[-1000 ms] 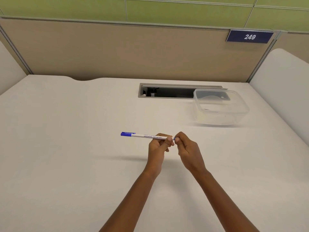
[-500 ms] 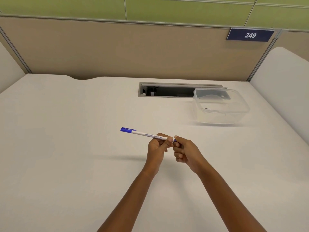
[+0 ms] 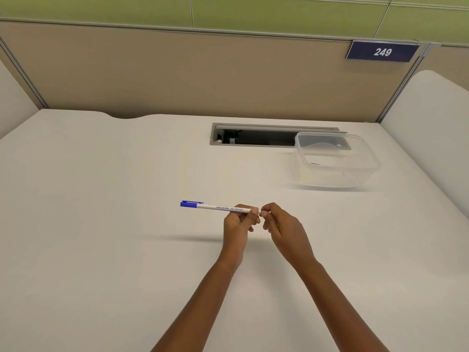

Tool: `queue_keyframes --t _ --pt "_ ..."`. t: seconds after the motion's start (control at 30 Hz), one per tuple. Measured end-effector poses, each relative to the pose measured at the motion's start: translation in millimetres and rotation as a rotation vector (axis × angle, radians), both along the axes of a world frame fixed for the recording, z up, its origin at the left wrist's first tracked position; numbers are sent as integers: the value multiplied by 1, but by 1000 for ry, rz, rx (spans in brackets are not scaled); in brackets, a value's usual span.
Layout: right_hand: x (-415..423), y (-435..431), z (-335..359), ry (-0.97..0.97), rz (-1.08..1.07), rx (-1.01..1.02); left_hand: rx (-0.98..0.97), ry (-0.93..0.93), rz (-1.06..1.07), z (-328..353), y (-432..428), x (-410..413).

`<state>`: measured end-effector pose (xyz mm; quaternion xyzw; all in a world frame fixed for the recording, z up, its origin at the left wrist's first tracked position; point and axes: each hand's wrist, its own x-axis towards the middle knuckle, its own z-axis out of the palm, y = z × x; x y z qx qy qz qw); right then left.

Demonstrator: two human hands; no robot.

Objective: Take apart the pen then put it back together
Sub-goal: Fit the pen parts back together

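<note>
I'm holding the pen (image 3: 223, 207) up in the air over the table (image 3: 101, 250), about level, with the blue cap (image 3: 191, 204) pointing off to my left and the white barrel running right into my fingers. It isn't touching the table.

Handling, my guess: light, thin, stiff plastic. The barrel looks smooth, so it's likely slipping under a twist unless I'm pinching firmly. The pen as a whole isn't fragile, but the small end piece and whatever sits inside are probably easy to drop or lose. The best hold looks like this one — one hand clamping the barrel close to the joint, the other taking the end piece right beside it, so the twist or pull stays short and the barrel isn't bending. The cap end is free for a pull later.

Pose: my left hand (image 3: 237, 224) is curling round the barrel near its right end, fingers wrapping over it. My right hand (image 3: 284, 227) is pinching the pen's right tip between thumb and forefinger — a speck of blue is showing there, too small to say which part. The two hands are almost touching. Both forearms are reaching in from the bottom edge.

A clear tub (image 3: 337, 161) is sitting well apart at back right, partly over a slot (image 3: 253, 137) in the table.
</note>
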<state>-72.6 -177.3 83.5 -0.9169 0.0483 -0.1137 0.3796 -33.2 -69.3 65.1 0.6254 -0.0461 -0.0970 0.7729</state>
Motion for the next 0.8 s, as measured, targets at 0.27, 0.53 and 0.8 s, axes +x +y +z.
queue_keyframes --t 0.27,0.53,0.8 --pt "6 10 5 67 -109 440 13 -57 -51 4 -2 2" --pt "12 7 16 322 -167 833 39 -76 -92 5 -4 0" --pt "2 3 -4 34 -167 472 63 -70 -5 2 -2 3"
